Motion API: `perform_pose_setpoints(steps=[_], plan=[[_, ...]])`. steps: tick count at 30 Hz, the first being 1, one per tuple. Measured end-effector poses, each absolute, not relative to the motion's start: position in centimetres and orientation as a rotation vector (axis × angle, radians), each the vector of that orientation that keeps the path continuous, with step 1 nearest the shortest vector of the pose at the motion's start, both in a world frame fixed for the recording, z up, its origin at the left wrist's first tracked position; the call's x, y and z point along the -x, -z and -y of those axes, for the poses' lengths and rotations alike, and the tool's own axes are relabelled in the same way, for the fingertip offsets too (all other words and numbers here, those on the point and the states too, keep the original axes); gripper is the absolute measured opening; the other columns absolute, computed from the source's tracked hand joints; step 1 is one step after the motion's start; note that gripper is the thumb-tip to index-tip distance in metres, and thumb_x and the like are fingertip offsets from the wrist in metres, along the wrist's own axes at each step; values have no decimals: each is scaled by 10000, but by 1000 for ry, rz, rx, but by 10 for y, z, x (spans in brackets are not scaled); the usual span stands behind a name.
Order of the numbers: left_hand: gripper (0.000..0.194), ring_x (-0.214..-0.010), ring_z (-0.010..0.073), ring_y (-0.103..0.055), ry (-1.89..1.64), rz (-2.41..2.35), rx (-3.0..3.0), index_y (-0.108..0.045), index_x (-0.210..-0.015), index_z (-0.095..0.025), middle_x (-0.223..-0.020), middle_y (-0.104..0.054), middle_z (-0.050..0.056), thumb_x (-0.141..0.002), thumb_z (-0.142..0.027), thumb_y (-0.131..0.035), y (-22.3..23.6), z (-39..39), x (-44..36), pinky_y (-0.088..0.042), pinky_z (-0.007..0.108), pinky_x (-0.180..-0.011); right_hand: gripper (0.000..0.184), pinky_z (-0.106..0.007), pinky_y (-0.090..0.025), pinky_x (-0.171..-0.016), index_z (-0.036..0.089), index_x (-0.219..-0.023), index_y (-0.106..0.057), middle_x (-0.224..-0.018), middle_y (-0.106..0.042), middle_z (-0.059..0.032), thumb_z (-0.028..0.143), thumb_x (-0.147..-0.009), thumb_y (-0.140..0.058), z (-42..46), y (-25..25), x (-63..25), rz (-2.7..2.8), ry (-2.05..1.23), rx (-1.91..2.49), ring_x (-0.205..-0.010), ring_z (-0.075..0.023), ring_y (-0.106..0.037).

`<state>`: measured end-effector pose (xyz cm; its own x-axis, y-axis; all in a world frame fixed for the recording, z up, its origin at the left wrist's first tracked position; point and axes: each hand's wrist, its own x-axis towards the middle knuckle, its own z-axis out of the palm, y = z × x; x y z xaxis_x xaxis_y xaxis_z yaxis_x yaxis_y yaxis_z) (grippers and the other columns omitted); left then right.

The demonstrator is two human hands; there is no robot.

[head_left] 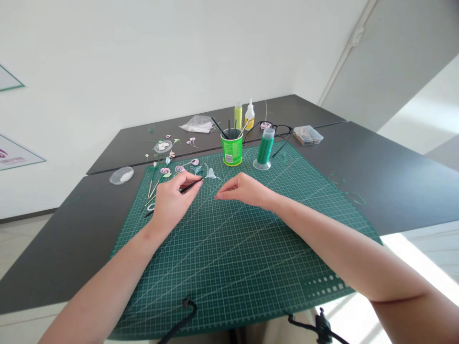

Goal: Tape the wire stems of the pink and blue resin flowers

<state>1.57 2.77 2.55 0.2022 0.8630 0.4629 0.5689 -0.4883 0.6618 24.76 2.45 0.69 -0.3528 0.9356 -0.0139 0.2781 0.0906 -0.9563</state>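
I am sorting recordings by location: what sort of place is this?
Probably a craft workspace: a green gridded cutting mat, a tall spool of green thread and a white, yellow-labelled nozzle bottle.

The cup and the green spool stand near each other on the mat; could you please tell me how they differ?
The cup is bright green with printing, while the green spool is darker. The cup is wider; the green spool is slimmer, with a flared base. The cup holds sticks, whereas the green spool carries thread. Both stand on the mat.
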Motion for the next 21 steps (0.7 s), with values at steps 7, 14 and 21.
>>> perform_pose_setpoints(steps=[7, 14, 21], plan=[[96, -864, 209, -823, -1125, -1400, -2176, -830, -954, -231, -932, -867, 17, -895, -259, -759, -24, -34, -12, -652, 311, -851, 108, -326, -524, -776, 245, -840, -900, -883, -842, -44, 339, -830, -847, -24, -25, -261, 1779, -1465, 982, -813, -170, -700], [102, -833, 205, -818, -1077, -1338, -2182, -832, -923, -233, -923, -873, 4, -915, -277, -740, -27, -29, -14, -632, 287, -799, 150, -286, -370, -609, 198, -857, -888, -769, -782, -12, 338, -855, -833, -27, -32, -269, 1844, -1503, 833, -643, -101, -541], [114, -766, 189, -793, -975, -1272, -2421, -828, -956, -226, -902, -863, -2, -968, -220, -714, -25, -24, -16, -549, 272, -685, 63, -281, -428, -630, 220, -856, -895, -628, -683, 28, 271, -832, -870, -25, -29, -262, 1640, -1521, 693, -607, -92, -509]])
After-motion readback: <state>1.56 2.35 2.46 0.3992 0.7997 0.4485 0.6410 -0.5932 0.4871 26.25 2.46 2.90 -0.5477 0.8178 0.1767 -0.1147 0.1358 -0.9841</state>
